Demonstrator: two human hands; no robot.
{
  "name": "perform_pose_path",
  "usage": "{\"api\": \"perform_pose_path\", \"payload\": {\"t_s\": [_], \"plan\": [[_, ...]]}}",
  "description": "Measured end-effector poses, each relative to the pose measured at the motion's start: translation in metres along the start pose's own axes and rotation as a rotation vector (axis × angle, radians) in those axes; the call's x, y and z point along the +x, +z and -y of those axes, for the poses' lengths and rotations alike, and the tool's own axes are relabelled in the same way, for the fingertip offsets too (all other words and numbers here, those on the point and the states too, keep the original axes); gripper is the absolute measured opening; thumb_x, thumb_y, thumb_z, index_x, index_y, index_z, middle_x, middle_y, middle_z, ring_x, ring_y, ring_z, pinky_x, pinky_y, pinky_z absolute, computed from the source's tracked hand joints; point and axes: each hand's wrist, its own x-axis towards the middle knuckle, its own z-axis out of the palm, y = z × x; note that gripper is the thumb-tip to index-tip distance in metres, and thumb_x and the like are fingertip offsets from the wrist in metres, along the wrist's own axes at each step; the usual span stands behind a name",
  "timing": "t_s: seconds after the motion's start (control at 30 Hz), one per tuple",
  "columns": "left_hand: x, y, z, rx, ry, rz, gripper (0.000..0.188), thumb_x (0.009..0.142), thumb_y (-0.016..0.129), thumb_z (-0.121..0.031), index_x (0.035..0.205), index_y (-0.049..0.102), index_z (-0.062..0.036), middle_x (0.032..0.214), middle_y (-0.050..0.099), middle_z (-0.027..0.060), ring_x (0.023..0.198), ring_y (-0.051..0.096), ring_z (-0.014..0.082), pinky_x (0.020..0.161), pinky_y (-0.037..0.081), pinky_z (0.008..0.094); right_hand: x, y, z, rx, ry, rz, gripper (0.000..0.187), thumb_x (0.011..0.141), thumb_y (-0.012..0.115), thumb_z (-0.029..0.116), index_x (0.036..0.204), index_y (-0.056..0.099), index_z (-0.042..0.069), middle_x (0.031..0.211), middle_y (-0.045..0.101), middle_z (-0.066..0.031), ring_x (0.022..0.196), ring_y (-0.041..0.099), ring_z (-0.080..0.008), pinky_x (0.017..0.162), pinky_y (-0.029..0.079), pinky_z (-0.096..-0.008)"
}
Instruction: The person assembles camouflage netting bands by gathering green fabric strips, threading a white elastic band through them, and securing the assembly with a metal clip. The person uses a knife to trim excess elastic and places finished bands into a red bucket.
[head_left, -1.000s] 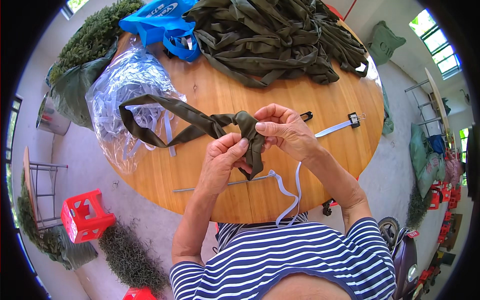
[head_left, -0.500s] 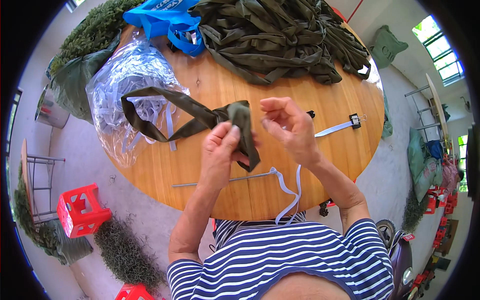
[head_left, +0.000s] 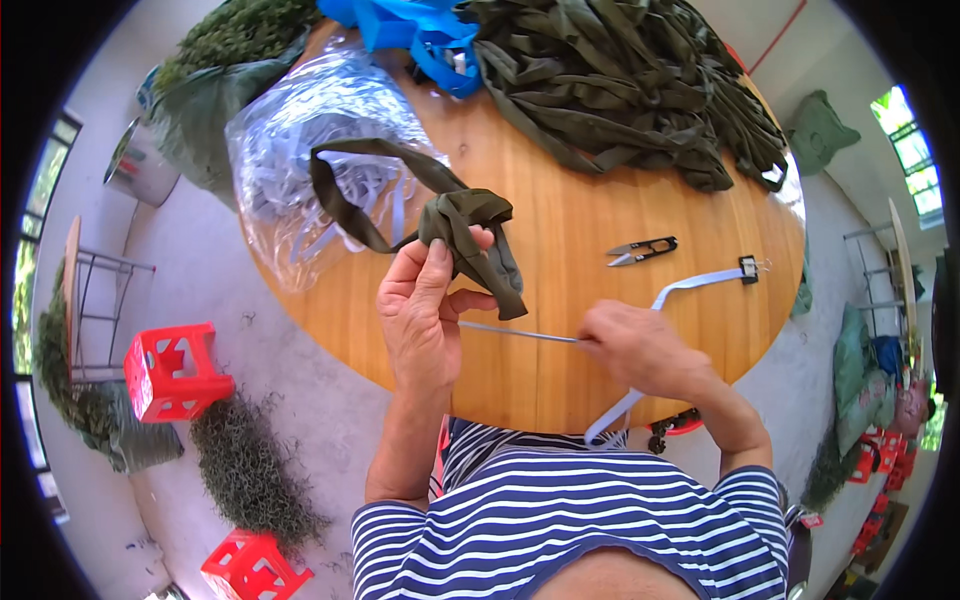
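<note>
My left hand (head_left: 418, 325) pinches a dark olive fabric strip (head_left: 470, 245) above the table; its folded end is bunched at the fingers, and a long loop trails off to the left. Lower right, my right hand (head_left: 645, 350), slightly blurred, is closed on the right end of a thin metal rod (head_left: 520, 332). The rod's left end reaches behind my left hand. A white elastic band (head_left: 700, 281) runs from a black binder clip (head_left: 748, 269) toward my right hand, and a length hangs below it. Whether band and rod join is hidden by the fingers.
Thread snips (head_left: 642, 250) lie beyond my right hand on the round wooden table (head_left: 560, 215). Farther back are a heap of olive strips (head_left: 620, 90), a blue bag (head_left: 430, 45) and a clear plastic bag of white bands (head_left: 320, 150). Red stools (head_left: 175, 372) stand on the floor.
My right hand has moved down from beside the fabric and taken hold of the rod, which lay on the table. The snips, formerly mostly covered, now show. The view has shifted.
</note>
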Motion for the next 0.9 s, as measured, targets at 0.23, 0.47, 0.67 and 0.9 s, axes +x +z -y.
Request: {"api": "perform_pose_path", "payload": {"t_s": [0.23,0.47,0.67,0.9], "plan": [[-0.003,-0.014,-0.006,-0.031,0.083,-0.094,0.018,0.09,0.048,-0.014,0.1,0.054,-0.0005,0.096,0.062,0.013,0.083,0.062,0.0145,0.053,0.055,0.0254,-0.048,-0.077,-0.012,0.855,0.356,0.156,0.004,0.08,0.056,0.003,0.084,0.056,0.001,0.063,0.053,-0.0029,0.053,0.053,-0.0096,0.048,0.04,-0.0235],[-0.008,-0.003,0.011,-0.017,0.121,-0.055,0.018,0.09,0.046,-0.013,0.101,0.053,0.0004,0.098,0.061,0.0146,0.09,0.06,0.0198,0.056,0.057,0.0283,-0.029,-0.059,0.014,0.724,0.29,-0.046,0.02,0.08,0.055,0.0,0.1,0.059,-0.001,0.061,0.047,0.0016,0.051,0.044,-0.0046,0.046,0.035,-0.0201],[-0.008,0.003,0.016,-0.011,0.107,-0.089,0.02,0.089,0.048,-0.013,0.104,0.052,0.0005,0.096,0.061,0.0129,0.085,0.061,0.0171,0.055,0.056,0.0261,-0.031,-0.047,0.013,0.708,0.315,-0.147,0.023,0.08,0.054,-0.001,0.103,0.059,0.0,0.057,0.043,0.0031,0.05,0.038,-0.0047,0.046,0.031,-0.02],[-0.01,0.003,0.023,0.054,0.068,-0.078,0.028,0.087,0.052,-0.009,0.113,0.05,0.0011,0.095,0.061,0.0101,0.079,0.061,0.0118,0.057,0.055,0.0234,-0.033,-0.05,0.024,0.506,0.258,-0.151,0.024,0.08,0.055,-0.002,0.103,0.06,0.0,0.057,0.042,-0.0003,0.049,0.038,-0.0061,0.046,0.032,-0.0211]]}}
